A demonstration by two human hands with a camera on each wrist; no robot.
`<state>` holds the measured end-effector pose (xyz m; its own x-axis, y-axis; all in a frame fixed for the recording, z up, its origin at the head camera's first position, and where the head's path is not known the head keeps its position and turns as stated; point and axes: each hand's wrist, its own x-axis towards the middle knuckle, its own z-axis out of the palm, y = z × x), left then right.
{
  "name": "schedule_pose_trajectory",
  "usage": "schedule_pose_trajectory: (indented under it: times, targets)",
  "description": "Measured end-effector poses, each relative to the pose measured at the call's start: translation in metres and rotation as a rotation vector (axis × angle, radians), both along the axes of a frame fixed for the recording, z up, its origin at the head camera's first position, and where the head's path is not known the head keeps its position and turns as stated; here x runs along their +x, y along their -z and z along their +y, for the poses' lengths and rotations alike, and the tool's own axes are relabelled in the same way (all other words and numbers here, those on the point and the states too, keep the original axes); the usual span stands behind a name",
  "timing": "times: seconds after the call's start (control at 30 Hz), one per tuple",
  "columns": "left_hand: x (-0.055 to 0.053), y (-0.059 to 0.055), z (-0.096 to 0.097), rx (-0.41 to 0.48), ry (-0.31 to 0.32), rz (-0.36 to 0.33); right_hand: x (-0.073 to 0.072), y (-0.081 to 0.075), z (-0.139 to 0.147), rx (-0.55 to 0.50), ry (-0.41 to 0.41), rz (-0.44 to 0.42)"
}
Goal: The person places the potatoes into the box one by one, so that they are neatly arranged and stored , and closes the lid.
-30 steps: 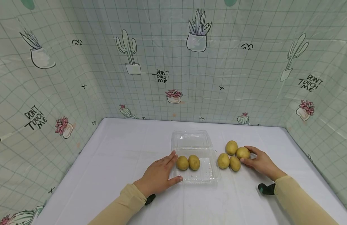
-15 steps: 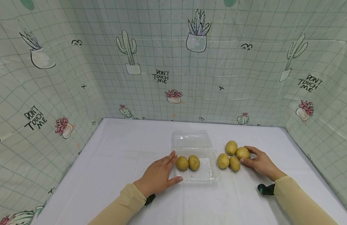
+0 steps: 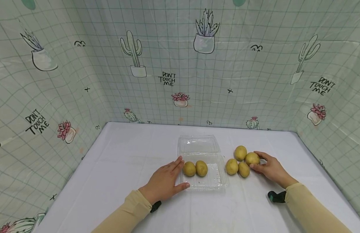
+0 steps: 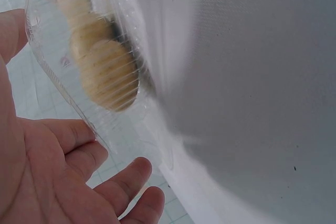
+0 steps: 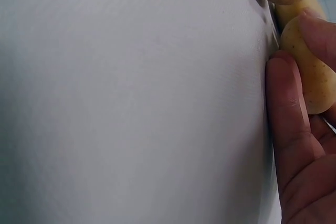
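Note:
A clear plastic clamshell box [image 3: 212,179] lies with its lid folded back, and two potatoes [image 3: 201,168] sit side by side in its base. My left hand [image 3: 163,181] rests along the box's left side, thumb at the near corner and fingers extended. In the left wrist view its fingertips [image 4: 84,139] lie right at the box's edge. Off to the right, my right hand [image 3: 271,168] holds a potato [image 3: 252,159] between thumb and fingers. That potato [image 5: 312,72] sits low among the fingers in the right wrist view.
Beside the held potato lie three others: a rear potato [image 3: 240,153], a left potato [image 3: 231,166] and a front potato [image 3: 243,169]. A white cloth [image 3: 124,152] covers the table. A patterned curtain [image 3: 180,58] encloses the back and sides.

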<state>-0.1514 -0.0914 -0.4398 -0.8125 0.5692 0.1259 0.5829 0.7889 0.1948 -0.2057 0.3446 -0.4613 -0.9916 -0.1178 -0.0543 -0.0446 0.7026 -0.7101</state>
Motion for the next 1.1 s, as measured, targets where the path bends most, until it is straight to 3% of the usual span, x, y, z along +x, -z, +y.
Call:
schedule_pose_trajectory:
  times: [0.33,0.7,1.1]
  targets:
    - [0.0,0.001,0.0,0.002,-0.002,0.001,0.003,-0.005,0.005,0.015,0.003,0.003]
    - [0.001,-0.001,0.0,-0.004,-0.005,-0.003,0.002,-0.022,0.007,-0.024,-0.002,0.011]
    - [0.003,-0.003,0.0,0.014,0.002,0.003,0.0,-0.041,-0.026,-0.122,-0.111,0.037]
